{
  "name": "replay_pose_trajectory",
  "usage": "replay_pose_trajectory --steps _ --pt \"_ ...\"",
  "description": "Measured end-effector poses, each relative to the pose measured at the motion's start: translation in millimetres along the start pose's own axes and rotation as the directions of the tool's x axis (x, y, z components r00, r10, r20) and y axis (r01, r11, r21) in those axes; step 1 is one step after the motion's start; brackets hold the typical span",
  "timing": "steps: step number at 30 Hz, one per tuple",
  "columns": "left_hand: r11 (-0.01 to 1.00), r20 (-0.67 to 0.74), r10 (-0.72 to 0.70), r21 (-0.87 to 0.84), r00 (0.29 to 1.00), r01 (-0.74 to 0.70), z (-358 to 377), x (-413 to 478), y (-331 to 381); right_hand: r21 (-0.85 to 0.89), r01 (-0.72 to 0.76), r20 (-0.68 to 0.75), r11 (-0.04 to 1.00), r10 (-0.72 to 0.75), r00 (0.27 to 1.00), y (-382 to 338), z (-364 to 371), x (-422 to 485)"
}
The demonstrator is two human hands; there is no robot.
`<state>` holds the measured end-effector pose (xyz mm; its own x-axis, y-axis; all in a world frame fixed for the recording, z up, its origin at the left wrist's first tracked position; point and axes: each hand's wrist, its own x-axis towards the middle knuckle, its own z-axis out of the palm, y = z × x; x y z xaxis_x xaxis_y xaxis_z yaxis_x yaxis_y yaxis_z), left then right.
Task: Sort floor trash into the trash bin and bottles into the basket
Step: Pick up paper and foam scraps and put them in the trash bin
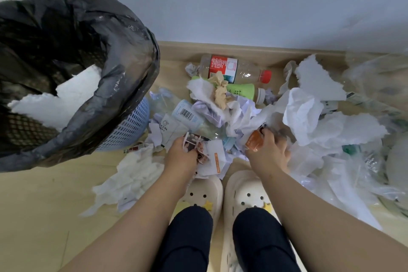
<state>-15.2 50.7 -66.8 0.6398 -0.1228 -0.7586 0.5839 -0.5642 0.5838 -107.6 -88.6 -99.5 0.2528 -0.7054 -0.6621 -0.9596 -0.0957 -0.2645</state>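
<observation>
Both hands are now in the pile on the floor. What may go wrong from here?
1. The left hand grips loose printed scraps; some may fall on the way to the trash bin.
2. The blue basket sits half hidden behind the bin, so a bottle might land in the wrong one.
3. The green-label bottle lies partly under crumpled paper and may be swept up as trash.
</observation>
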Motion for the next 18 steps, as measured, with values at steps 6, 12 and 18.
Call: replay_pose_trajectory --steps 6,12,18 --pt "0.999 0.009 -0.009 0.041 1.0 0.008 5 4 1 -0.167 0.037 -0.006 0.985 -0.038 0.999 -1 -1 0" --pt "0.999 0.024 0.002 0.04 1.0 -0.003 8 9 5 -0.316 0.041 -0.056 0.948 -0.062 0.997 1 2 5" --pt "0.999 0.027 0.015 0.028 1.0 -0.015 16 13 16 -0.237 0.077 -0.101 0.969 -0.103 0.99 3 0 6"
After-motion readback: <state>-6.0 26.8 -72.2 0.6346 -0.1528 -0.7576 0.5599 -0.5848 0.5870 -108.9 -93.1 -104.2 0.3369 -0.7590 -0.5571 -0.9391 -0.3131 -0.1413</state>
